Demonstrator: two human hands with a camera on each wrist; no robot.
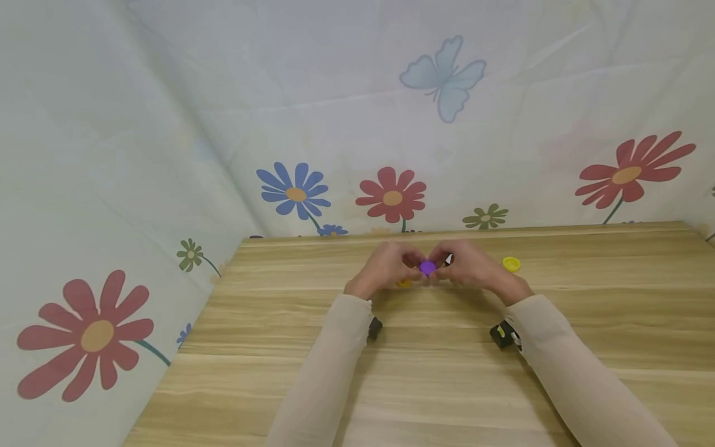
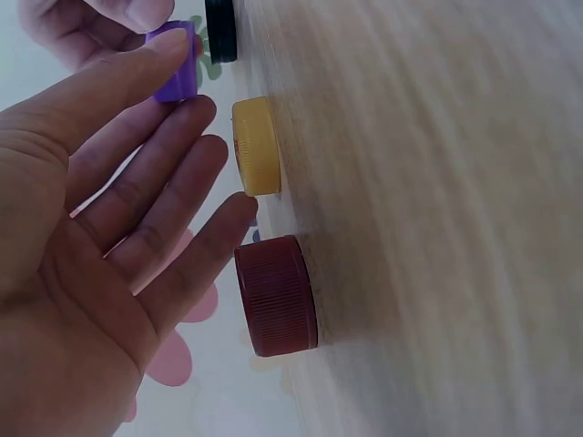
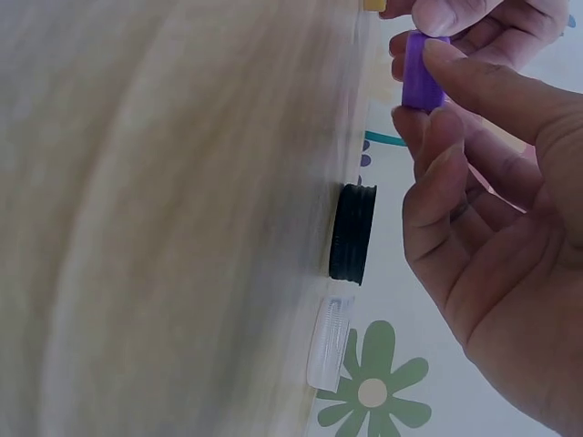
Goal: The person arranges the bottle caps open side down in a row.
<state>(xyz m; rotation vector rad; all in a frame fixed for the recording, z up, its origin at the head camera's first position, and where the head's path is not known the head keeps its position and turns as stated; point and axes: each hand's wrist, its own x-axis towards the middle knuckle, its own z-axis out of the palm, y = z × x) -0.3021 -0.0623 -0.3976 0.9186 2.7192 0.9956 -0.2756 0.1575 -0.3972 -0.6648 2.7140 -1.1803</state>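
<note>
A small purple bottle cap (image 1: pixel 427 268) is held just above the table between both hands, its round face turned up. My left hand (image 1: pixel 388 267) pinches one side of it, thumb on top, the other fingers spread in the left wrist view. From the opposite side my right hand (image 1: pixel 469 266) pinches the same cap between thumb and fingertips. Below the left hand, an orange-yellow cap (image 2: pixel 258 146) and a larger dark red ribbed cap (image 2: pixel 276 296) rest on the table. Near the right hand stand a black cap (image 3: pixel 352 234) and a clear whitish cap (image 3: pixel 330 344).
Right of the right hand lies a yellow cap (image 1: pixel 511 264) on the wood-grain table (image 1: pixel 436 385). Behind the table's far edge hangs a pale cloth (image 1: pixel 335 124) printed with flowers and a butterfly. Dark wrist devices (image 1: pixel 503 334) sit under the sleeves.
</note>
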